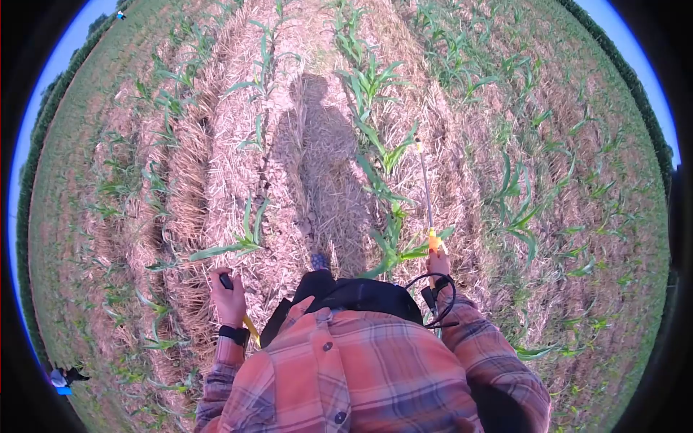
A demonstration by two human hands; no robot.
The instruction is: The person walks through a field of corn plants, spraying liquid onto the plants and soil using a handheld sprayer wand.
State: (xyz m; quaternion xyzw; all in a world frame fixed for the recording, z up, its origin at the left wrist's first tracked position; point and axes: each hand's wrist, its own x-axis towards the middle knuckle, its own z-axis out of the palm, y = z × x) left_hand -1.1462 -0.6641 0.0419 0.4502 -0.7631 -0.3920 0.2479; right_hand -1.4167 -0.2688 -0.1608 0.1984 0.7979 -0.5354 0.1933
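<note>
Straw-littered ground (234, 166) stretches under bright sun, with a slim wand (427, 196) angled above it at the person's right. Its orange handle (433, 240) rises from the right hand (437, 263), whose fingers are closed around the lower end; the thin shaft runs forward, beyond the fingertips, to a yellowish tip (419, 146). Looping beside the right wrist is a black hose (454, 292). Across the body, the left hand (229, 303) curls around a black grip (227, 281), while a yellow bar (250, 326) shows next to the wrist; whether the 2 connect is hidden. Wearing a plaid shirt (390, 361) and a dark wristband (234, 334), the person casts a long shadow (317, 144) ahead, between 2 rows of young green plants (372, 83). Leaves near the wand's handle stand just beside it. Far off at lower left, 1 other person (63, 377) appears with something blue. Trees (639, 79) line the field's edge beneath blue sky (628, 43).
</note>
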